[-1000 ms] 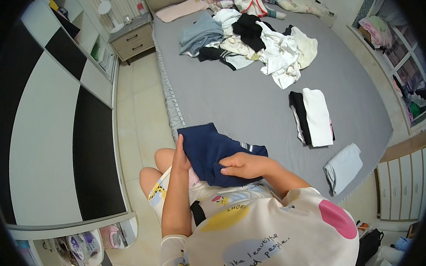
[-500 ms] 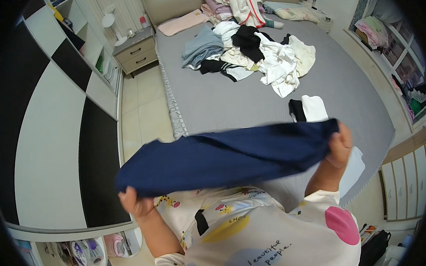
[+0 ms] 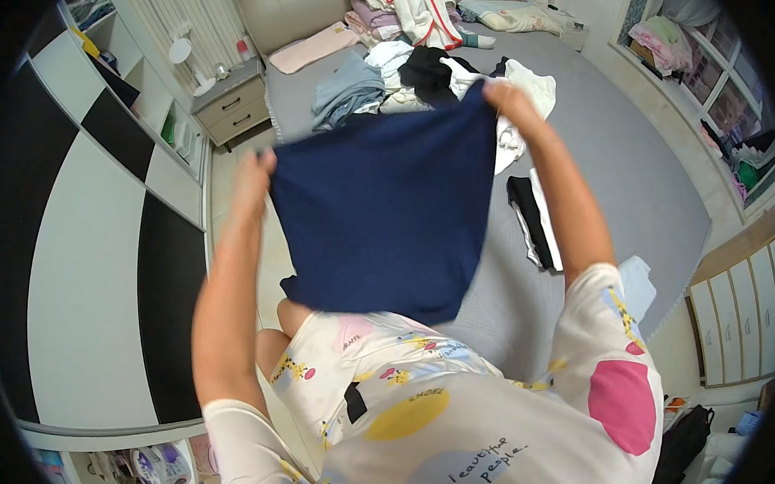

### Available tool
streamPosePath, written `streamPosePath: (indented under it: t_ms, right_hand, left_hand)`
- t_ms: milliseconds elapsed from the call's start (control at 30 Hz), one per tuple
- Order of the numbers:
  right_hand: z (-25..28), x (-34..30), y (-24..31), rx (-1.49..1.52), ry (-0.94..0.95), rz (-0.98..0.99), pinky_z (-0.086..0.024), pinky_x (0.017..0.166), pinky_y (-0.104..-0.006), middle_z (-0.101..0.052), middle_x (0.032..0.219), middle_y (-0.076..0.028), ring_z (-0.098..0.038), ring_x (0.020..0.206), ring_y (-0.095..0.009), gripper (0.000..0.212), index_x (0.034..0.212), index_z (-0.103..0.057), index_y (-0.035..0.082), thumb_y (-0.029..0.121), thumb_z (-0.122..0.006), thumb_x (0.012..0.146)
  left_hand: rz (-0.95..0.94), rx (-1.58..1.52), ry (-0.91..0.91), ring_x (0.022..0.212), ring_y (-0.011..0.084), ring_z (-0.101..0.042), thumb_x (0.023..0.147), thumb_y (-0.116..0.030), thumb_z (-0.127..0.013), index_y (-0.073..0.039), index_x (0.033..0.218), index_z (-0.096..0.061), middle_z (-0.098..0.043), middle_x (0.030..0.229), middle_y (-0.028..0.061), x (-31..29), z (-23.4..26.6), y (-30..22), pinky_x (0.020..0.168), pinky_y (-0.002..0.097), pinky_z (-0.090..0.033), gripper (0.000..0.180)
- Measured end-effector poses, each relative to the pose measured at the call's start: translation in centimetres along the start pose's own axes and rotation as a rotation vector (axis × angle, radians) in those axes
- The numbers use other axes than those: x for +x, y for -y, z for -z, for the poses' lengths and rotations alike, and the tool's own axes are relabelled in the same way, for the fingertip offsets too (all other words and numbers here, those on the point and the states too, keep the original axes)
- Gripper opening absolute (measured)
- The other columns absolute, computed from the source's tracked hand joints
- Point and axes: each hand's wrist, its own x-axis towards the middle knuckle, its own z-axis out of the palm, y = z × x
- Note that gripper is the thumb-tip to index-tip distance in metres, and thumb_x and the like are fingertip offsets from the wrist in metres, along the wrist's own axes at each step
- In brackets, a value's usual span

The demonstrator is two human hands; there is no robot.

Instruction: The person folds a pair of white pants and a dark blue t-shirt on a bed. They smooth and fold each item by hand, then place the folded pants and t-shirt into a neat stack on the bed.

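A dark navy garment point(image 3: 386, 211) hangs spread between my two raised hands, its exact kind not clear. My left hand point(image 3: 257, 177) is closed on its upper left corner. At the upper right corner, my right hand point(image 3: 510, 101) grips the cloth, with the fingers closed. The lower edge of the garment hangs in front of my lap, a small flap sticking out at its lower left. Behind it, the cloth hides part of the bed point(image 3: 638, 167) and of a clothes heap.
Loose clothes, among them a blue-grey one point(image 3: 347, 91) and a black one point(image 3: 427, 75), lie heaped on the bed. Folded black and white clothes point(image 3: 531, 221) lie right of the navy garment. A pale blue folded piece point(image 3: 637, 286) rests near the bed edge. A nightstand point(image 3: 233, 105) stands beyond.
Both hands have risen and moved away from me. The navy garment, earlier stretched sideways in a long band, now hangs down as a broad sheet.
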Motion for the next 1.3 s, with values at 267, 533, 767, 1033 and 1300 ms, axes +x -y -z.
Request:
streamPosePath:
  t_ms: [267,533,767,1033,1300]
  right_hand:
    - [14.1,9.5,7.8,0.764,-0.517,0.079,-0.046,0.067,-0.0281,-0.058,0.081,-0.003,-0.054,0.07,-0.013,0.032,0.095,-0.06,0.001,0.032,-0.055,0.091]
    - [7.1,-8.9,4.6,0.78,-0.104,-0.304,-0.044,0.081,-0.0283,-0.058,0.097,-0.005,-0.054,0.089,-0.012,0.035,0.106,-0.056,0.001,0.032,-0.051,0.092]
    - [-3.5,-28.6,0.4,0.195,0.381,-0.527,-0.044,0.085,-0.033,-0.061,0.102,-0.013,-0.057,0.095,-0.025,0.02,0.102,-0.061,-0.002,0.005,-0.052,0.085]
    - [-5.2,-31.8,2.2,-0.129,0.443,-0.417,-0.038,0.099,-0.0396,-0.054,0.119,-0.022,-0.049,0.113,-0.036,0.028,0.099,-0.063,0.001,-0.005,-0.053,0.073]
    - [-8.3,-29.7,7.6,-0.195,0.57,-0.218,-0.032,0.102,-0.0438,-0.041,0.132,-0.022,-0.037,0.124,-0.038,0.053,0.121,-0.052,0.004,0.023,-0.068,0.075]
  left_hand:
    - [-0.558,-0.577,-0.066,0.094,0.0301,-0.061,0.081,-0.031,-0.066,-0.014,0.111,-0.06,-0.066,0.101,0.0127,4.0,8.5,-19.1,0.09,0.0338,-0.042,0.035]
    - [-0.506,-0.291,-0.06,0.101,0.0241,-0.057,0.083,0.007,-0.041,-0.002,0.072,-0.056,-0.063,0.099,0.0113,-3.8,3.2,-4.9,0.09,0.0311,-0.041,0.021]
    - [-0.127,0.214,0.166,0.093,0.0336,-0.056,0.076,0.001,-0.046,-0.007,0.065,-0.063,-0.062,0.093,0.0167,-12.8,-3.8,14.2,0.084,0.0402,-0.044,0.022]
    - [-0.067,0.563,0.31,0.106,0.0345,-0.051,0.077,-0.011,-0.056,-0.011,0.089,-0.066,-0.056,0.113,0.0171,-16.9,-7.3,13.8,0.091,0.0414,-0.042,0.015]
    - [-0.071,0.847,0.778,0.122,0.0364,-0.037,0.061,-0.041,-0.079,-0.012,0.115,-0.057,-0.038,0.135,0.0179,-20.1,-10.6,8.4,0.096,0.0449,-0.038,0.065]
